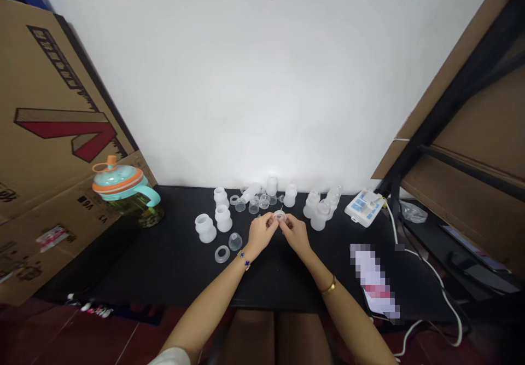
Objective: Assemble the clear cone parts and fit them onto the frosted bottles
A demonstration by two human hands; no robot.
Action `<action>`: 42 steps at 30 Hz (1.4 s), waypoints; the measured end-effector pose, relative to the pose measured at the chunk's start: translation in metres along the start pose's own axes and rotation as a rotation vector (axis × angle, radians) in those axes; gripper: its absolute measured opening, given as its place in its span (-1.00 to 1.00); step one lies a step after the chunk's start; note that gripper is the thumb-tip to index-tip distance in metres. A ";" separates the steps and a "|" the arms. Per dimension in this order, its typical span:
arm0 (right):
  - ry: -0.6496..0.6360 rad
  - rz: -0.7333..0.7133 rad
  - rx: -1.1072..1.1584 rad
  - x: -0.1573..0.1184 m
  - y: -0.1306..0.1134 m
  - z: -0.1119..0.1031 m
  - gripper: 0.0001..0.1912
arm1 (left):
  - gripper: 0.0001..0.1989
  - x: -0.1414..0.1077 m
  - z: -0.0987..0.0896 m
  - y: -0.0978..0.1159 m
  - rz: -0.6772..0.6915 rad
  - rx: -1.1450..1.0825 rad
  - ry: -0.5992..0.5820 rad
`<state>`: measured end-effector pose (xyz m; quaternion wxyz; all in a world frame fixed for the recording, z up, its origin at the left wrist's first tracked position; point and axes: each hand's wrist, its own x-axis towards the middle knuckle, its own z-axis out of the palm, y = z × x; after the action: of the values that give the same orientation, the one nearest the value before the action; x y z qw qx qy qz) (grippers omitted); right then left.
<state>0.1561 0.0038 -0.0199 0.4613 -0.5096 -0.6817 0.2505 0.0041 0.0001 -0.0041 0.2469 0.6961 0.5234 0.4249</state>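
Observation:
My left hand (261,230) and my right hand (296,233) meet over the black table, fingers pinched on opposite sides of a translucent bottle collar ring (279,214). Whether a nipple sits inside the ring is too small to tell. Left of my hands lie a loose collar ring (222,254) and a domed transparent cap (235,241). Nearby stand white baby bottles, among them an open-topped bottle (205,229). Beyond my fingers is a cluster of transparent caps (254,205) and rings. Fitted bottles (320,216) stand to the right.
A teal-lidded jug (127,190) stands at the left by a large cardboard box (53,135). At the right are a white power strip (364,207), its white cable (441,283) and a pixelated phone (374,283). A white wall (270,80) rises behind the table (164,266).

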 end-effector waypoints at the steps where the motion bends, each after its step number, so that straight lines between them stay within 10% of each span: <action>1: 0.002 -0.002 -0.002 0.000 0.000 0.000 -0.66 | -0.69 0.000 0.000 0.000 0.001 0.000 0.002; 42: -0.050 0.002 -0.005 0.001 0.001 0.000 -0.65 | -0.74 -0.001 0.001 0.004 0.003 0.054 0.067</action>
<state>0.1568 0.0055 -0.0205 0.4425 -0.5049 -0.6933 0.2620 0.0067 -0.0022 -0.0018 0.2099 0.6885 0.5417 0.4342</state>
